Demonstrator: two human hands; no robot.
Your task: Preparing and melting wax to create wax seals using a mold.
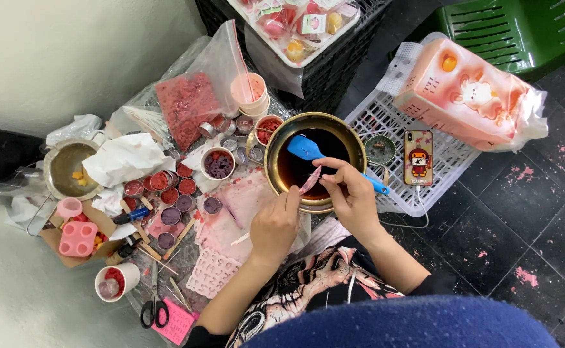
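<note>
Head cam, looking down at cluttered floor work area.

R hand [353, 196] over near rim of brass pot [276, 145], fingers pinched narrow on a thin pink strip [310, 180] that hangs over the dark liquid [295, 169] inside. L hand [274, 224] just near-left of pot, curled shut round a thin pale stick [240, 239]; stick end pokes out left over the pink-stained sheet [243, 200]. Hands close together, not touching as far as I can tell.

Blue spatula [305, 148] lies in the pot, blade at far-left side over the liquid, handle running right under R hand and sticking out past the near-right rim.

Pot sits centre, partly on white plastic crate [385, 119]. On crate: small round green tin [380, 149] just right of pot, phone w/ cartoon case [418, 156] right of that, cable off its near end. Pink carton in clear wrap [472, 93] on far-right part of crate.

Left of pot: paper cup w/ dark purple bits [218, 163], cluster of small round tins w/ red/purple fill [169, 193], zip bag of red granules [189, 109], stacked pink cups [250, 93]. Further left: metal pot w/ yellow bits [68, 169], crumpled white paper [124, 158], pink silicone mould [78, 238]. Near-left: white cup w/ red stuff [116, 281], black-handled scissors [155, 303], pale pink mould sheet [211, 274].

Far: black crate w/ tray of wrapped items [301, 29]; green plastic chair [521, 29] far right. Dark tile floor [521, 225] w/ pink splatter on right.
</note>
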